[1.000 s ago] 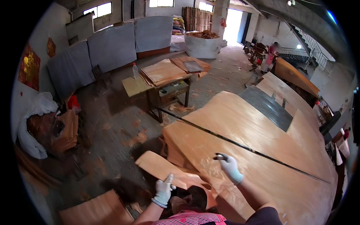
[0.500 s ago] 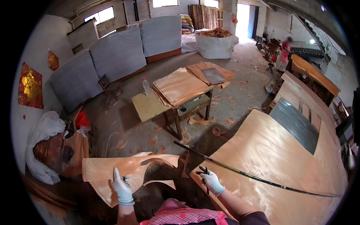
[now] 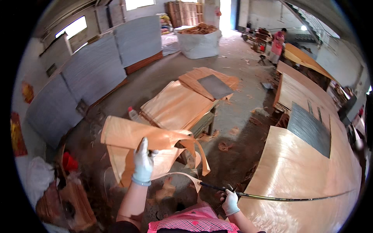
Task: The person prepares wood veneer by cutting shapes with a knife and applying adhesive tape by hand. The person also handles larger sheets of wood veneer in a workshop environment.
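Observation:
My left hand [image 3: 143,165], in a pale glove, is closed on a torn sheet of thin wood veneer [image 3: 128,134]. The sheet is held up in front of the work table, and ragged strips trail from its right side. To the right, my gloved right hand [image 3: 230,202] has its fingers closed round a long thin black rod [image 3: 268,198] near its thicker end. The rod reaches rightward over a big stack of veneer [image 3: 287,167]. Something dark shows at the right fingertips; I cannot make out what it is.
A table bears piled veneer sheets [image 3: 171,106], a grey plate [image 3: 215,86] and a bottle [image 3: 133,113]. Another dark plate [image 3: 309,130] lies on the right stack. Scraps litter the floor. A white bulk bag [image 3: 199,44] and a person in pink [image 3: 277,44] are farther off.
My left hand has lifted the veneer sheet up and to the right, toward the table. My right hand has come onto the rod, whose near end sits lower in view. The view has shifted.

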Demonstrator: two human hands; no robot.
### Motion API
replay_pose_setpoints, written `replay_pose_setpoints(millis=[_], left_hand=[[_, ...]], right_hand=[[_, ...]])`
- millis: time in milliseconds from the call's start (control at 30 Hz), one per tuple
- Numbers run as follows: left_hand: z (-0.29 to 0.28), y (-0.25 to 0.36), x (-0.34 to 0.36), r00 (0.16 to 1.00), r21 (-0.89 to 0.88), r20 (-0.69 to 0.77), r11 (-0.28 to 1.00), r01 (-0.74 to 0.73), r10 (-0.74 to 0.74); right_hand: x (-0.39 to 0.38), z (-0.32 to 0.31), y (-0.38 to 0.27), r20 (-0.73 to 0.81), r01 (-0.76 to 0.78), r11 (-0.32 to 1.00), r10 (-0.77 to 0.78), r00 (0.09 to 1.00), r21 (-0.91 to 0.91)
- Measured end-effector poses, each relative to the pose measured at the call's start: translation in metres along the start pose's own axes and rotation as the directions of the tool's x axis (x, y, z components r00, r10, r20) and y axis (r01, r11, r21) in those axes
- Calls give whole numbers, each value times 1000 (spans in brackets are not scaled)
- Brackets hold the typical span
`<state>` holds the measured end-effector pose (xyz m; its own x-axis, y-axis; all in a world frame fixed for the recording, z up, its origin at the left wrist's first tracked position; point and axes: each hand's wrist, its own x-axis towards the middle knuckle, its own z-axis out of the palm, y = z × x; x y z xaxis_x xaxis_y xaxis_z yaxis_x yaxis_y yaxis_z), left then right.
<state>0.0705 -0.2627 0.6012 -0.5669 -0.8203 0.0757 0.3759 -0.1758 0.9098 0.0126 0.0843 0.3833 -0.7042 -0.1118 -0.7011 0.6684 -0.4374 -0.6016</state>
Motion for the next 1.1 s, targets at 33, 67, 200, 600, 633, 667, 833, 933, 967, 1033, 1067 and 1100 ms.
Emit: replay_pose_setpoints(millis=[33, 67, 200, 600, 633, 667, 833, 933, 967, 1033, 1067, 1100], left_hand=[[15, -8, 31, 997, 2, 76, 1000, 11, -11], [31, -20, 63, 993, -57, 62, 993, 108, -104], [80, -80, 170, 957, -192, 56, 938, 289, -284], [77, -256, 422, 876, -207, -210, 895, 395, -435], [77, -262, 432, 889, -191, -166, 899, 395, -426], [84, -272, 440, 907, -169, -77, 902, 398, -414], [167, -317, 406, 881, -173, -88, 878, 446, -464], [236, -348, 322, 748, 467, 442, 839, 279, -495], [261, -361, 285, 600, 495, 530, 793, 355, -599], [294, -374, 216, 222, 616, 787, 753, -233, -575], [310, -381, 191, -11, 450, 862, 774, -445, -508], [317, -383, 168, -166, 441, 789, 733, -518, -592]], right_hand=[[0, 6, -5, -29, 19, 999, -18, 999, 33], [2, 11, -11, -31, 46, 998, -44, 999, 51], [19, 28, -39, -124, 120, 987, -107, 987, 104], [145, 58, -172, -247, 287, 957, -266, 932, 53], [153, 58, -181, -245, 289, 957, -279, 929, 8], [159, 58, -190, -272, 270, 962, -269, 924, -35], [183, 57, -244, -32, 74, 725, -132, 991, -685], [229, 71, -292, 178, 258, 8, -702, 689, -966], [244, 73, -305, 176, 137, -113, -731, 659, -984], [282, 79, -334, 87, -159, -288, -683, 725, -944], [301, 81, -346, 56, -271, -389, -652, 756, -880], [315, 84, -353, 27, -319, -429, -630, 776, -845]])
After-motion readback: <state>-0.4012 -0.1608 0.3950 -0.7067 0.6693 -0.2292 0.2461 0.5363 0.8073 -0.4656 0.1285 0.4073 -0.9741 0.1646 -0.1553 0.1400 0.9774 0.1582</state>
